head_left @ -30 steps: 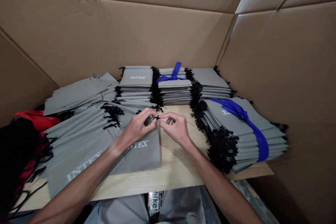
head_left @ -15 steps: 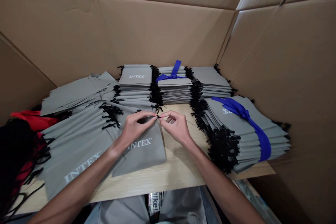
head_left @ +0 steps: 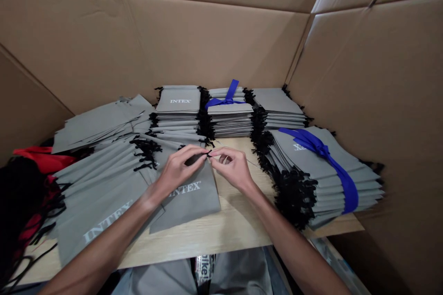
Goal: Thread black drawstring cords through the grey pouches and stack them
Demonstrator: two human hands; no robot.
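A grey drawstring pouch (head_left: 188, 196) printed INTEX lies on the wooden board (head_left: 228, 226) in front of me. My left hand (head_left: 178, 168) and my right hand (head_left: 232, 168) meet above its top edge. Both pinch the pouch's black drawstring (head_left: 208, 153) between thumb and fingertips. The string's ends are mostly hidden by my fingers.
Stacks of the same grey pouches (head_left: 178, 110) line the back; two bundles are tied with blue ribbon (head_left: 323, 154). Loose pouches (head_left: 100, 179) fan out at the left beside red and black fabric (head_left: 32, 179). Cardboard walls (head_left: 214, 41) close in behind and right.
Both hands stayed at the drawstring with only small finger movements. The pouch's lower edge swung slightly to the right.
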